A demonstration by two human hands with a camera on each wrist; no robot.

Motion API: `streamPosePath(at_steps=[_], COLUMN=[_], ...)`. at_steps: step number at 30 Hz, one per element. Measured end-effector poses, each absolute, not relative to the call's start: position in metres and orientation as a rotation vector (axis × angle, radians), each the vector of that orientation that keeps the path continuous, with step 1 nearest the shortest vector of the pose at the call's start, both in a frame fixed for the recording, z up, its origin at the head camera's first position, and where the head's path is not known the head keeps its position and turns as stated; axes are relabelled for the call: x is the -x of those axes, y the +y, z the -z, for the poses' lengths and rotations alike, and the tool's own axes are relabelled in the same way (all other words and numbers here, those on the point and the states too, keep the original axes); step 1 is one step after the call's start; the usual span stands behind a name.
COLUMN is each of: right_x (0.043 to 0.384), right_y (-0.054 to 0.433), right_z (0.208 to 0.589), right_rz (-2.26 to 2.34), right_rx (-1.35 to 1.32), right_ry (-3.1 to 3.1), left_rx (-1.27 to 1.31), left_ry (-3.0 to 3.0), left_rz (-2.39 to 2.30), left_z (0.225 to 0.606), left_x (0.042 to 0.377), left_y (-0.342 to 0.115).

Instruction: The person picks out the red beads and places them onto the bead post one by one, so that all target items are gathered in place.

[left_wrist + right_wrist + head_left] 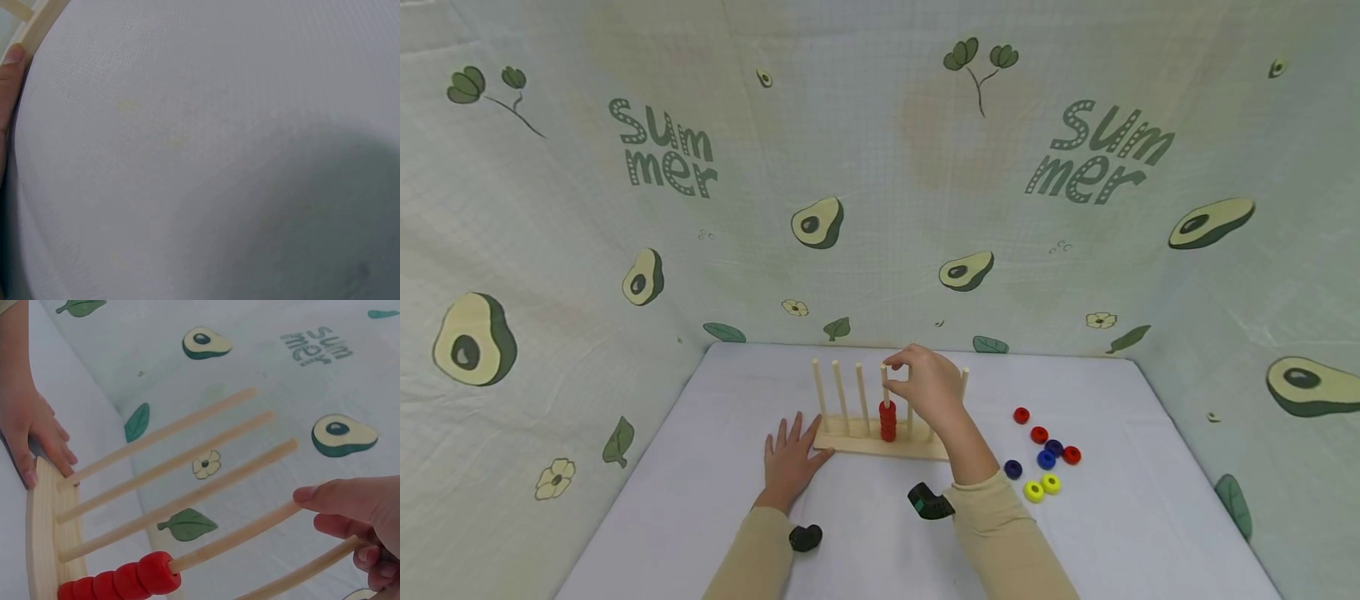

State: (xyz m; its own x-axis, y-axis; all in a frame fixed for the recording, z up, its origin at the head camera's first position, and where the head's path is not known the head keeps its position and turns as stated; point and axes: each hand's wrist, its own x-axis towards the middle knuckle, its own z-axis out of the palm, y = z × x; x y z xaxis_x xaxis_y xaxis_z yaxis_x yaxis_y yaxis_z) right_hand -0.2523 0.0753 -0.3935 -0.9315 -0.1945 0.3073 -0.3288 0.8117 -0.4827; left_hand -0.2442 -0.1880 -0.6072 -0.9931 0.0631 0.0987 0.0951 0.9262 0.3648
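A wooden peg rack (880, 448) with a row of upright pegs stands on the table. Several red beads (888, 423) are stacked on one middle peg (234, 540). My right hand (931, 387) is at the top of that peg, thumb and forefinger curved loosely around its tip with no bead between them. Whether the thumb touches the peg is unclear. My left hand (790, 462) lies spread on the table, its fingers touching the left end of the rack's base. The left wrist view catches only a fingertip (14, 55) against the base.
Right of the rack lie loose beads: red beads (1039, 435), a blue bead (1047, 459), dark purple beads (1012, 469) and yellow beads (1033, 492). A printed cloth (880, 167) hangs behind and at both sides of the white table (865, 533).
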Motion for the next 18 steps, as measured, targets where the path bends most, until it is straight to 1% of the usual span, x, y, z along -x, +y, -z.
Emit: streamPosePath(at_steps=[9,18], right_x=[0.249,0.240], right_y=[0.081,0.091], right_z=[0.389,0.379], right_rz=[-0.964,-0.990], right_rx=[-0.422,-0.601], right_ry=[-2.719,-2.721], left_rx=[0.114,0.118], left_ry=[-3.017,-3.008], left_rz=[0.580,0.546], left_z=[0.611,0.606], left_x=[0.245,0.244], left_y=[-0.187,-0.187])
